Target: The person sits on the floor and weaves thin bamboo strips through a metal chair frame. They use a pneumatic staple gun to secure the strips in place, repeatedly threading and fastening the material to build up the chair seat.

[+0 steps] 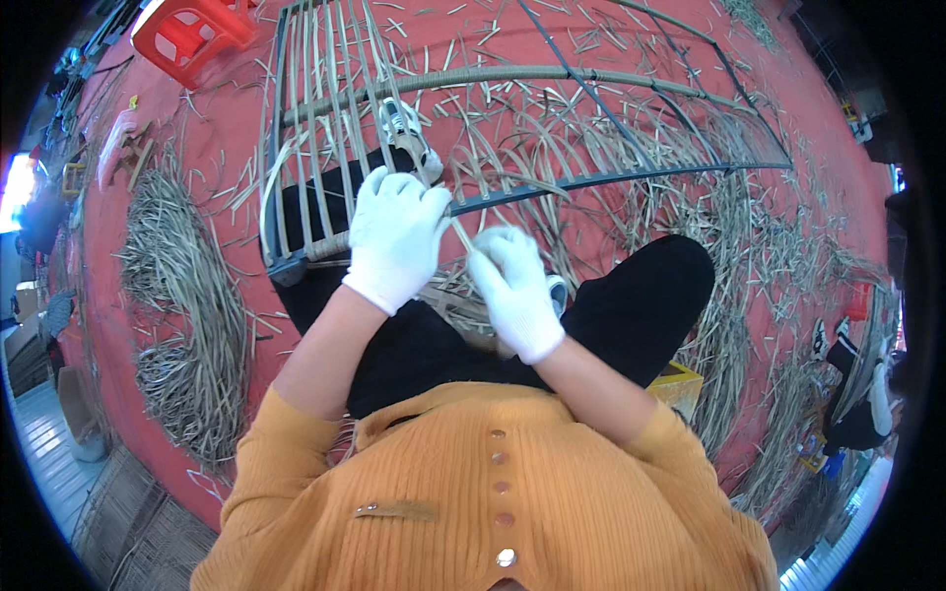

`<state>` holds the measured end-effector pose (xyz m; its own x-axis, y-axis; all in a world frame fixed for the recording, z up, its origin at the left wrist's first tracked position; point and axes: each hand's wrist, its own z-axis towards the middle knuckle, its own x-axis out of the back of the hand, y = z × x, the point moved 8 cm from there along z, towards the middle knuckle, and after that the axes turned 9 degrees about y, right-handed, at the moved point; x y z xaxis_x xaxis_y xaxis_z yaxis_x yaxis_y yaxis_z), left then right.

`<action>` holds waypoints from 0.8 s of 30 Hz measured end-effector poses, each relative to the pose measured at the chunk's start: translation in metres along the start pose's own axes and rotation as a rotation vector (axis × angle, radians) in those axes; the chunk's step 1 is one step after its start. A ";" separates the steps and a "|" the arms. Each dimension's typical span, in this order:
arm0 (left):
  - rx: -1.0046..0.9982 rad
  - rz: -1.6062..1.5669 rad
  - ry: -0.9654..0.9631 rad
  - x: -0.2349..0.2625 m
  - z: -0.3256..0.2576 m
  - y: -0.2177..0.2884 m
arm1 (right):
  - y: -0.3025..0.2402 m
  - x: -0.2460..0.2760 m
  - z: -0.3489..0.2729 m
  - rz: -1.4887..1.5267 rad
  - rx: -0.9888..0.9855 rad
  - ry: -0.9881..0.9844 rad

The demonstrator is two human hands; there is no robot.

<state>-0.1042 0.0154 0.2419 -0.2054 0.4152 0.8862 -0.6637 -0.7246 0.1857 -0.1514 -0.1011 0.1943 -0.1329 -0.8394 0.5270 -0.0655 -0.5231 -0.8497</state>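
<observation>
A dark metal frame (522,194) lies across my lap and shins. Its left part is strung with several parallel woven strips (328,128). My left hand (394,231), in a white glove, is closed around the frame's near bar where the wrapping ends. In my right hand (512,286), gloved too, a pale flat strip (461,234) is pinched; it runs up to the bar beside my left fingers. A curved bar wrapped in the same strip material (473,75) crosses the frame farther off. What lies under my left palm is hidden.
Bundles of loose strips lie on the red floor at left (187,315) and right (724,335). Cut scraps are scattered beyond the frame. A red plastic stool (192,39) stands at the far left. A yellow box (678,386) sits by my right thigh. Another person (862,414) is at far right.
</observation>
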 end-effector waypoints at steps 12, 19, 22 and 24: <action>0.019 -0.089 0.155 0.009 -0.001 0.000 | 0.048 0.078 -0.056 0.430 -0.227 -0.482; 0.055 -0.105 0.167 0.012 0.002 0.001 | 0.118 0.413 -0.211 -0.882 -0.690 0.333; 0.082 -0.122 0.179 0.011 0.002 0.000 | 0.069 0.377 -0.166 -1.369 -0.092 0.433; 0.074 -0.116 0.158 0.010 0.002 0.000 | 0.050 0.292 -0.107 -0.828 0.055 0.488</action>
<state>-0.1054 0.0184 0.2517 -0.2448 0.5750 0.7807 -0.6360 -0.7030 0.3184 -0.2994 -0.3565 0.3045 -0.4628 -0.0532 0.8849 -0.2784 -0.9390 -0.2021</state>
